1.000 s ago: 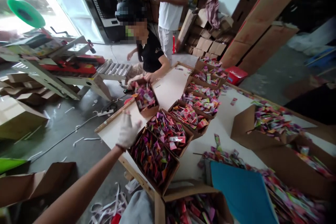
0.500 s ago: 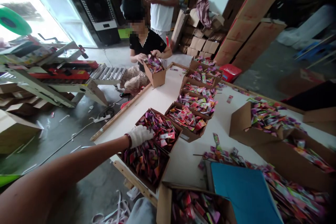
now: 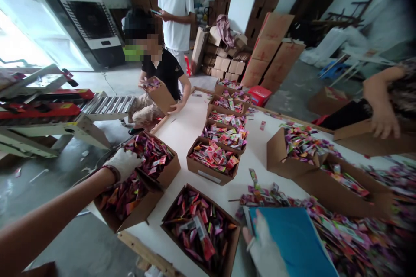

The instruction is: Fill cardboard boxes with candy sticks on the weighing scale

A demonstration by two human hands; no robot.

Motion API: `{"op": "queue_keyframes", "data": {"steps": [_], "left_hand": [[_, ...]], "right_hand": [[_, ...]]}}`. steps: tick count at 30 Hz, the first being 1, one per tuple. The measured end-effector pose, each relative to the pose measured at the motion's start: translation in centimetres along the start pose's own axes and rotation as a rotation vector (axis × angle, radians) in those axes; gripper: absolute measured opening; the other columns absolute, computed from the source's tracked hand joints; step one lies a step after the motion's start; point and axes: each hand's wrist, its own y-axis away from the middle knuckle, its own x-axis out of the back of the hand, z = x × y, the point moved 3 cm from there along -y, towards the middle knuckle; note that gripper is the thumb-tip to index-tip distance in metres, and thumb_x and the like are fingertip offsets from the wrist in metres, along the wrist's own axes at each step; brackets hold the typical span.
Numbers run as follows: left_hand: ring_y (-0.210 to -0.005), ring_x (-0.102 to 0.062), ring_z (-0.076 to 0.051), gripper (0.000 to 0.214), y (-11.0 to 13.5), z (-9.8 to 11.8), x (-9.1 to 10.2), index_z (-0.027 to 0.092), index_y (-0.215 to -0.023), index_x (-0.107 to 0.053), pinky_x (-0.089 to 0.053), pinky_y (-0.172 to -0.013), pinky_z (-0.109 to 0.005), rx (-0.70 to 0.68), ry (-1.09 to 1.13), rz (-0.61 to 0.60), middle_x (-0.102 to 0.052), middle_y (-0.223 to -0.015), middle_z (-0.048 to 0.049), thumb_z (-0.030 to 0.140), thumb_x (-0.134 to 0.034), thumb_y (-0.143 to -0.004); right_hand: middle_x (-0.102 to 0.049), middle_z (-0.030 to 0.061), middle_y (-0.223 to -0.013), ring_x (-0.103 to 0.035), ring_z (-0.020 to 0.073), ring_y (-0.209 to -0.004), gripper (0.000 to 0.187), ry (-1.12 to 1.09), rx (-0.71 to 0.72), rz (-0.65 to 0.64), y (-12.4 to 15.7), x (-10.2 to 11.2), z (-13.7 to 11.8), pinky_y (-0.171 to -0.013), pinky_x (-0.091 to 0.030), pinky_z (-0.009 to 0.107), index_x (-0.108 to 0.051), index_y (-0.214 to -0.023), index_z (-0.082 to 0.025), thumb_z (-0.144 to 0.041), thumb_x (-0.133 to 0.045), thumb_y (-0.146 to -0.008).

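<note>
My left hand (image 3: 122, 164), in a white glove, grips the adjoining walls of two open cardboard boxes at the table's left edge. Both the farther box (image 3: 170, 168) and the nearer box (image 3: 138, 210) are full of small, colourful sachets. My right hand (image 3: 265, 246), also gloved and slightly blurred, lies over the left side of a blue board (image 3: 297, 229), fingers stretched and apart. Between my hands stands another open cardboard box (image 3: 232, 242) filled with sachets.
A row of filled boxes (image 3: 208, 176) runs along the white table (image 3: 182, 127). Loose sachets (image 3: 351, 233) heap at right, beside more boxes (image 3: 276, 151). A seated co-worker (image 3: 162, 69) holds a box; another person's hand (image 3: 385, 117) rests over cardboard. A roller conveyor (image 3: 107, 104) stands left.
The two left boxes have shifted left with my left hand. The front box now sits farther left and forward. My right hand has come into view. The seated co-worker's box is tilted toward them.
</note>
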Motion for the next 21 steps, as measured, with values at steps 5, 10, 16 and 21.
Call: {"op": "queue_keyframes", "data": {"steps": [5, 10, 16, 21], "left_hand": [[-0.135, -0.055, -0.035, 0.048, 2.2, 6.1, -0.2, 0.018, -0.139, -0.066, -0.038, -0.115, -0.052, 0.039, 0.003, 0.037, -0.062, -0.145, -0.0185, 0.025, -0.062, -0.092], [-0.139, -0.054, -0.039, 0.057, 0.9, 9.1, -5.5, 0.019, -0.135, -0.070, -0.031, -0.121, -0.060, 0.151, 0.168, 0.107, -0.062, -0.149, -0.0188, 0.035, -0.074, -0.080], [-0.092, -0.072, -0.028, 0.026, 1.8, 5.1, -9.0, 0.021, -0.083, -0.079, -0.042, -0.109, -0.052, 0.080, 0.217, 0.130, -0.080, -0.092, -0.0082, 0.023, -0.055, -0.093], [-0.079, -0.070, -0.023, 0.020, 6.8, 0.7, -9.5, 0.025, -0.081, -0.077, -0.044, -0.104, -0.044, -0.064, 0.214, 0.194, -0.077, -0.082, -0.0020, 0.017, -0.059, -0.085]], "right_hand": [[-0.063, 0.0198, -0.140, -0.055, 0.0344, -0.135, 0.059, 0.270, 0.529, 0.068, -14.8, -1.4, -5.1, -0.116, -0.044, 0.050, -0.059, -0.143, -0.012, -0.036, -0.065, -0.090], [-0.068, 0.0163, -0.120, -0.063, 0.0314, -0.110, 0.037, 0.635, 0.533, -0.045, -25.5, -6.3, -9.9, -0.094, -0.048, 0.041, -0.073, -0.121, -0.016, -0.037, -0.066, -0.091], [-0.068, 0.0132, -0.113, -0.065, 0.0251, -0.099, 0.026, 0.719, 0.414, -0.074, -28.4, -9.2, -10.6, -0.078, -0.043, 0.034, -0.071, -0.106, -0.017, -0.031, -0.050, -0.101], [-0.068, 0.0132, -0.114, -0.068, 0.0248, -0.098, 0.023, 0.659, 0.325, -0.149, -26.3, -11.5, -13.4, -0.072, -0.045, 0.032, -0.065, -0.108, -0.018, -0.031, -0.046, -0.102]]}}
